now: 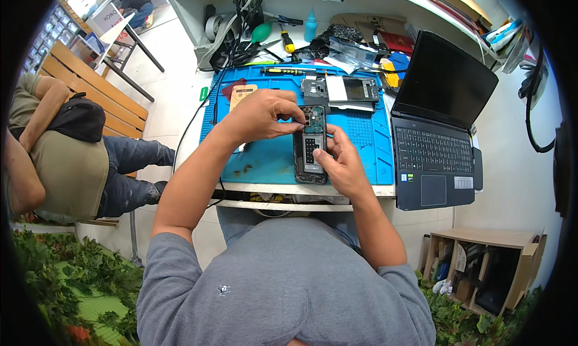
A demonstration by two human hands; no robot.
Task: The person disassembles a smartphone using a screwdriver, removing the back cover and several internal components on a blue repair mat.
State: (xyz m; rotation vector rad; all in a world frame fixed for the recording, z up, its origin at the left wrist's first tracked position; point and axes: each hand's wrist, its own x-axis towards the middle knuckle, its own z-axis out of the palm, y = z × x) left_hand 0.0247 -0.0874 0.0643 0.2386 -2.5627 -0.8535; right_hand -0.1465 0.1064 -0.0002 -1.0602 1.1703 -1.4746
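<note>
An opened smartphone (309,165) with its back cover off stands lengthwise over the blue repair mat (259,165). Its green circuit board (315,123) shows at the upper end, and a dark module with rows of round holes (312,152) below that. My right hand (344,165) grips the phone's right side, thumb on the module's edge and fingers behind the frame. At the upper left of the board, my left hand (265,116) has thumb and forefinger pinched together. Whatever lies between those fingertips is too small to make out.
Beyond the phone lie more phone parts (358,90) and a screwdriver (283,72). A laptop (430,159) stands open on the right. Black cables (226,69) hang along the bench's left side. Another person (72,159) sits at the left, arms folded.
</note>
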